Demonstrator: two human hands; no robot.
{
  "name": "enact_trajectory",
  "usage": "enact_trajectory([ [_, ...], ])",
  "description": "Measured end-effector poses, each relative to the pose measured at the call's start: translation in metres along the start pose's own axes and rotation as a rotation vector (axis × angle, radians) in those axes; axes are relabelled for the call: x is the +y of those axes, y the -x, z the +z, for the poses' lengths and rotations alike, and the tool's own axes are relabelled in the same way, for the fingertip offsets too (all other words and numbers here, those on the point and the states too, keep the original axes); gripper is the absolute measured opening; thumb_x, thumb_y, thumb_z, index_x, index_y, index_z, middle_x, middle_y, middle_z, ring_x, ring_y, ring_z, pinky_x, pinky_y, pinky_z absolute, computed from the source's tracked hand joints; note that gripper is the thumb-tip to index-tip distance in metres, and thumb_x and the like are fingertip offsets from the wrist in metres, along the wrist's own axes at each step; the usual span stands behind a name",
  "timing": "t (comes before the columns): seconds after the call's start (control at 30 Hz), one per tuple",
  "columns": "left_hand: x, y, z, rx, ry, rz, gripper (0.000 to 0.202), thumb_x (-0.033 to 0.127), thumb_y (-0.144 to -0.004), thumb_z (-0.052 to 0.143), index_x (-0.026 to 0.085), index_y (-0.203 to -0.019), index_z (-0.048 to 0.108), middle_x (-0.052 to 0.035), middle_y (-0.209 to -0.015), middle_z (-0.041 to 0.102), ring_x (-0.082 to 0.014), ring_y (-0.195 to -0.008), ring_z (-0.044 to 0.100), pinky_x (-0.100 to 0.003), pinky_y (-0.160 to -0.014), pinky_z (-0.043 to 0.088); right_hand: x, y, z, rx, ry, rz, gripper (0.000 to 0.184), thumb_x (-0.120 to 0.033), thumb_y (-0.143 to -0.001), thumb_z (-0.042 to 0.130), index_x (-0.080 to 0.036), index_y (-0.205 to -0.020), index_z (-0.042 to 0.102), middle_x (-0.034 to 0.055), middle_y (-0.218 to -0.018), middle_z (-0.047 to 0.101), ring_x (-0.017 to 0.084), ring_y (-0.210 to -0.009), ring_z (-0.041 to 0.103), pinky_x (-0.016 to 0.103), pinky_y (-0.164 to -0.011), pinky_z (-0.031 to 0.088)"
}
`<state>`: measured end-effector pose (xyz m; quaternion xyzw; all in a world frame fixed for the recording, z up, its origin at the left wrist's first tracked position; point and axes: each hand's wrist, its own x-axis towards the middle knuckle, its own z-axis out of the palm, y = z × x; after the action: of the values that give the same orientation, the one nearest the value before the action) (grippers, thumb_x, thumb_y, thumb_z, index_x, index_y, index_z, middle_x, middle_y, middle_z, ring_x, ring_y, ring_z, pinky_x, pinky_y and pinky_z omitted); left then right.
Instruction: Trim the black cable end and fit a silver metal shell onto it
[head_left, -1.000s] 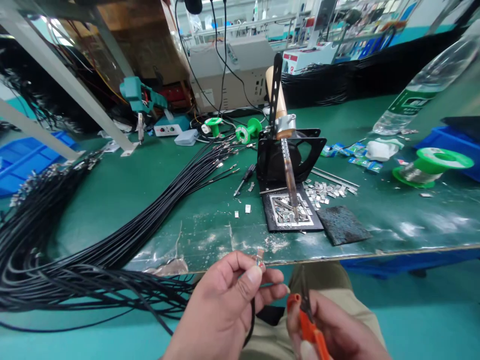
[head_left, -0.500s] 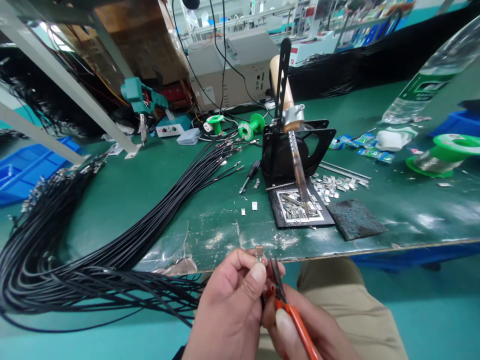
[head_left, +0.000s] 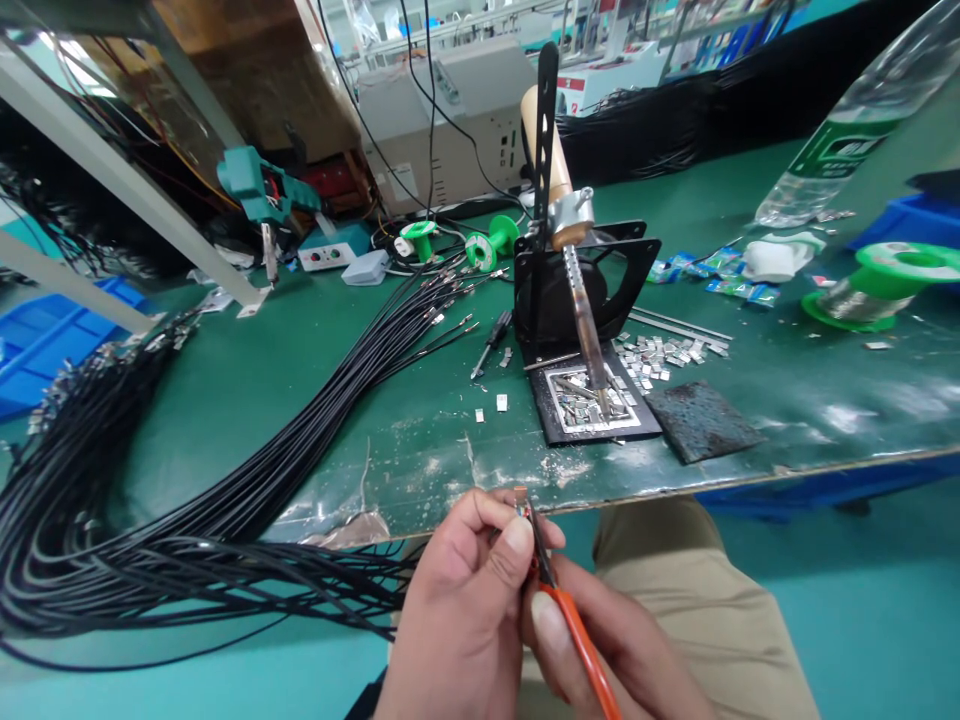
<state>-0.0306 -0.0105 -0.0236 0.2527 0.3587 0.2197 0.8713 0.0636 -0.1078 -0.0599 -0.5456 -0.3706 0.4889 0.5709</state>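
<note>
Green matting covered the surface (head_left: 285, 380), which ran from its worn near edge back to a far edge crowded with equipment. Black cables (head_left: 225, 470) lay in a thick bundle from the near left corner across toward the middle, their metal-tipped ends fanned out just short of the far edge. Near the middle of the surface stood a black stand (head_left: 577, 290) with a wooden-handled soldering iron (head_left: 574, 290) clamped in it, tilted so that its tip came down onto a small black tray (head_left: 592, 405) of metal bits just inside the near edge. A dark sponge pad (head_left: 701, 420) lay just beside the tray toward the right, and loose metal clips (head_left: 660, 355) were scattered behind it. A clear bottle (head_left: 840, 150) lay at the far right corner, with a green solder spool (head_left: 877, 290) near the right edge and two smaller green spools (head_left: 457, 240) toward the far edge. Below the near edge, over the person's lap, the left hand (head_left: 465, 610) had its fingers (head_left: 514, 545) closed, thumb against forefinger, on a small connector end (head_left: 521, 497) of one cable, held upright just off the near edge. The right hand (head_left: 600, 650) had its fingers wrapped shut around orange-handled cutters (head_left: 577, 640), whose dark tips reached up to touch the connector end; whether the blades were closed on it could not be told.
</note>
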Motion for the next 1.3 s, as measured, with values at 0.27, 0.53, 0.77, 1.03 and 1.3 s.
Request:
enact_trajectory([
  [0.27, -0.001, 0.000, 0.001, -0.001, -0.028, 0.000, 0.026, 0.028, -0.090, 0.081, 0.017, -0.081, 0.059, -0.0011, -0.091, 0.067, -0.0104, -0.070, 0.057, -0.021, -0.066, 0.052, 0.022, -0.003, 0.004, -0.058, -0.049, -0.023, 0.043, -0.059, -0.109, 0.046, -0.019, -0.090, 0.051, -0.0055, -0.064, 0.029, 0.008, -0.052, 0.024, 0.019, -0.043, 0.023],
  [0.53, -0.002, 0.000, 0.000, 0.018, -0.045, 0.014, 0.029, 0.031, -0.088, 0.083, 0.016, -0.079, 0.060, -0.0012, -0.090, 0.065, -0.0105, -0.071, 0.056, -0.021, -0.065, 0.050, 0.023, -0.003, 0.005, -0.047, 0.010, 0.033, 0.048, -0.065, -0.106, 0.045, -0.019, -0.099, 0.056, -0.0051, -0.065, 0.029, 0.009, -0.053, 0.025, 0.019, -0.042, 0.025],
  [0.77, -0.005, -0.001, 0.000, 0.029, -0.050, 0.018, 0.026, 0.030, -0.089, 0.082, 0.017, -0.080, 0.062, -0.0013, -0.093, 0.065, -0.0112, -0.074, 0.055, -0.022, -0.068, 0.049, 0.024, -0.002, 0.004, -0.045, 0.008, 0.039, 0.050, -0.067, -0.106, 0.044, -0.020, -0.092, 0.053, -0.0057, -0.062, 0.027, 0.009, -0.050, 0.024, 0.019, -0.040, 0.023],
  [1.03, -0.006, -0.001, 0.001, 0.014, -0.046, 0.030, 0.023, 0.028, -0.091, 0.080, 0.017, -0.082, 0.062, -0.0011, -0.098, 0.065, -0.0103, -0.076, 0.056, -0.021, -0.071, 0.049, 0.024, 0.000, 0.005, -0.034, 0.036, 0.053, 0.056, -0.070, -0.105, 0.042, -0.018, -0.102, 0.060, -0.0037, -0.067, 0.031, 0.010, -0.054, 0.027, 0.020, -0.043, 0.027],
  [1.3, -0.005, -0.001, 0.002, 0.020, -0.061, 0.040, 0.028, 0.030, -0.088, 0.083, 0.017, -0.081, 0.060, -0.0010, -0.095, 0.064, -0.0099, -0.073, 0.056, -0.021, -0.067, 0.049, -0.002, 0.001, 0.002, 0.063, 0.073, 0.019, 0.069, -0.084, -0.094, 0.046, -0.020, -0.099, 0.070, 0.0074, -0.079, 0.063, 0.019, -0.068, 0.054, 0.030, -0.066, 0.053],
])
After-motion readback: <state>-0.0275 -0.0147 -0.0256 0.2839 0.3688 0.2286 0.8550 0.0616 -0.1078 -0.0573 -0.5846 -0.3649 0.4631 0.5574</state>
